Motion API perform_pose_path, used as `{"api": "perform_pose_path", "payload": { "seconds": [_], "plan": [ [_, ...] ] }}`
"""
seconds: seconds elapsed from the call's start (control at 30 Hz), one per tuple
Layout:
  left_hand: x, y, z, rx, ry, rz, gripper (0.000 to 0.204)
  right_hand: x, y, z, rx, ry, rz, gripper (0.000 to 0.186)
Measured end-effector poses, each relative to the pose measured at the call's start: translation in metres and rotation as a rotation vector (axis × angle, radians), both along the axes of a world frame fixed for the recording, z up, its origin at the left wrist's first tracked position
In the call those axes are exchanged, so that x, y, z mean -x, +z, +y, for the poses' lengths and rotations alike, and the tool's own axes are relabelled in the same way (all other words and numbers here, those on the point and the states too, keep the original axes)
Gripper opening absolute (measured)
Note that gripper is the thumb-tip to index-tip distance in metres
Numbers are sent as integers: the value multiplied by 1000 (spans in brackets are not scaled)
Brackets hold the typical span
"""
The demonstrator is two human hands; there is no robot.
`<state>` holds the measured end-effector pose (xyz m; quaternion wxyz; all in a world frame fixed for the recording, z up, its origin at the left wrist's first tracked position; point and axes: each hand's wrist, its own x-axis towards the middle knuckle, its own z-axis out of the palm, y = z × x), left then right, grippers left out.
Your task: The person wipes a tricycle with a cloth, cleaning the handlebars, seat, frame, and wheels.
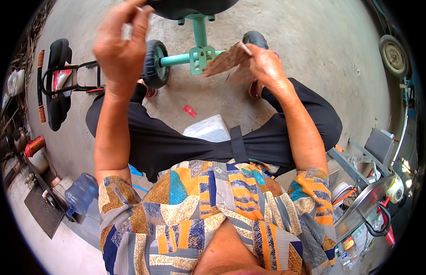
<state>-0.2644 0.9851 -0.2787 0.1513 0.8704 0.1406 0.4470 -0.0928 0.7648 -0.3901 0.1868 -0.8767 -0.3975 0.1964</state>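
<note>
In front of me stands a small mint-green wheeled frame (200,34), like a child's tricycle, with a black seat-like part (192,6) on top. Its left black wheel (155,64) shows whole, while the right wheel (255,39) is partly covered by my right hand. That right hand (266,66) grips a thin brown patterned cloth (226,59), which hangs to the left beside the green axle. My left hand (121,43) is raised near the black part's left edge, thumb and fingers drawn together; whatever they pinch is too blurred to name.
On the floor between my legs are a red packet (190,111) and a whitish block (208,129). Left lies a black padded frame (59,85); a blue water jug (82,192) is lower left. At right are a wheel (394,56) and a metal frame (359,169).
</note>
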Motion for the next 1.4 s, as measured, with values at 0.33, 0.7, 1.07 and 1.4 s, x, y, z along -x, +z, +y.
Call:
{"api": "perform_pose_path", "payload": {
  "seconds": [0.33, 0.7, 1.07, 1.4],
  "plan": [
    [-43, 13, 51, 418, -73, 305, 41, -41, 9, 13, -859, -617, 499, 22],
    [-48, -6, 55, 145, -79, 187, 33, 72, -122, 89, -465, 164, -226, 26],
    [-46, -10, 55, 3, -44, 113, 34, 95, -142, 124, -421, 316, -68, 20],
    [-44, -8, 54, 104, -43, 197, 32, 34, -100, 73, 59, 632, 29, 27]
  ]
}}
